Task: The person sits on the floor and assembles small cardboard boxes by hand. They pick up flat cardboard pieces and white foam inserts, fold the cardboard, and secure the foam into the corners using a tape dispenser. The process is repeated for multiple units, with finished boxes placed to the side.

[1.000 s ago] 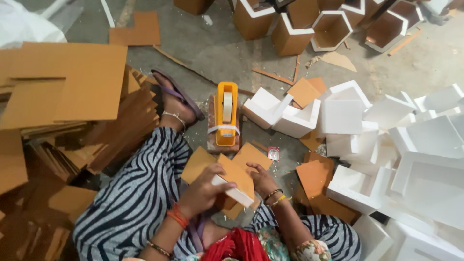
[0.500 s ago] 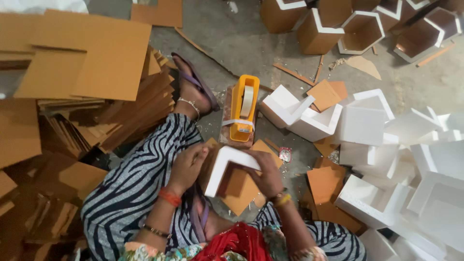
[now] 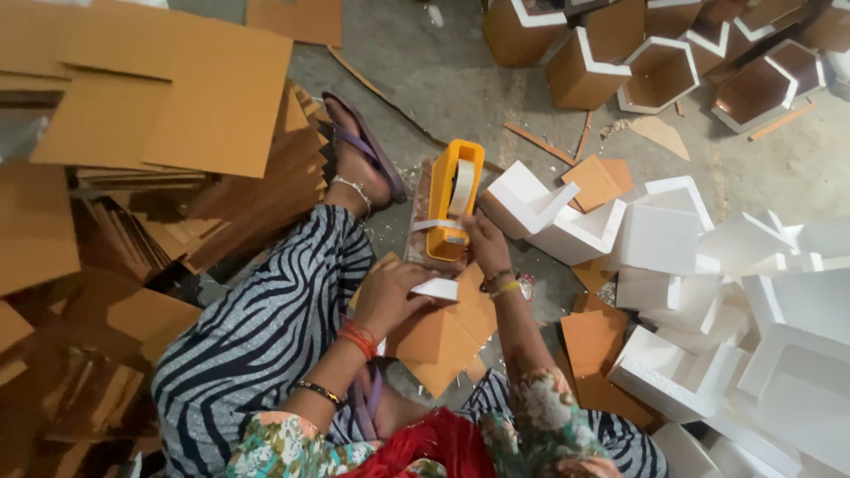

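Both hands (image 3: 390, 296) (image 3: 482, 239) grip board (image 3: 438, 336) and tape dispenser (image 3: 452, 199).

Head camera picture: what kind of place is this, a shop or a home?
Probably a small floor workshop for making boxes: stacked brown cardboard sheets, brown hexagonal boxes with white rims, and a yellow tape dispenser on the bare concrete floor.

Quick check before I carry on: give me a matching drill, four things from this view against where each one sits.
Things:
1. tape dispenser
2. cardboard sheets
3. hexagon boxes
4. white foam pieces

Places:
A. top right, on the floor
B. right side, in a pile
C. centre, under the right hand
D. upper left, stacked

Pairs: 1-C, 2-D, 3-A, 4-B
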